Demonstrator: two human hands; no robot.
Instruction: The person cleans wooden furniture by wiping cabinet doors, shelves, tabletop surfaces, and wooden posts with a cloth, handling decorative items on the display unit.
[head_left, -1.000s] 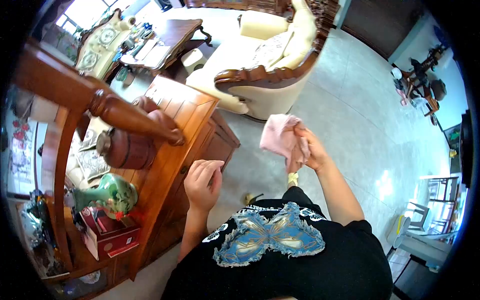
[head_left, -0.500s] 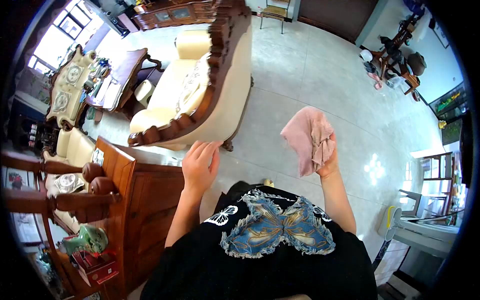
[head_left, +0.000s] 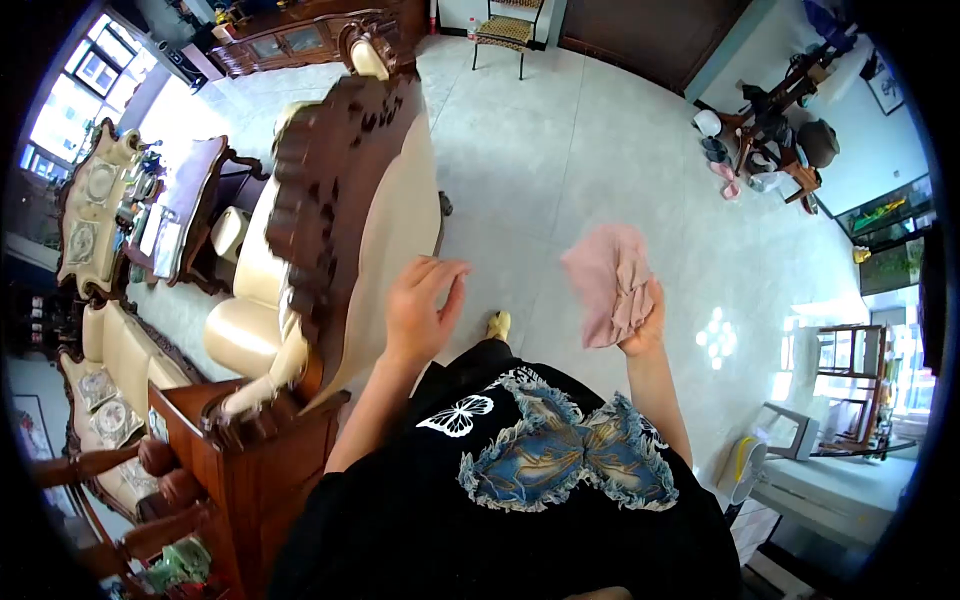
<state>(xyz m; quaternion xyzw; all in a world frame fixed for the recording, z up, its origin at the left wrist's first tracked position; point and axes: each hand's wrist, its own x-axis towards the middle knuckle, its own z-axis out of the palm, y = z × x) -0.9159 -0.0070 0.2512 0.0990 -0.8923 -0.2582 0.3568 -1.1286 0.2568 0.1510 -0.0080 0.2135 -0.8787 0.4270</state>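
Note:
A crumpled pink cloth (head_left: 608,285) is gripped in my right hand (head_left: 645,325), held out over the grey floor with its free part draping to the left. My left hand (head_left: 422,305) is raised beside the sofa's back and holds nothing. Its fingers are loosely bent, with a gap between them and the thumb. Closest to it is the cream and carved-wood sofa (head_left: 385,215), though I cannot tell that they touch.
A wooden cabinet (head_left: 265,490) stands at lower left by the sofa. Farther left is a low table (head_left: 190,200). Ahead are a chair (head_left: 504,33) and a dark door (head_left: 650,40). A cluttered wooden rack (head_left: 790,130) is at upper right, a white counter (head_left: 830,495) at lower right.
The view has moved forward along the sofa, which now sits farther left and lower. A yellow shoe shows more fully below. The cloth stays in my right hand; my left remains raised.

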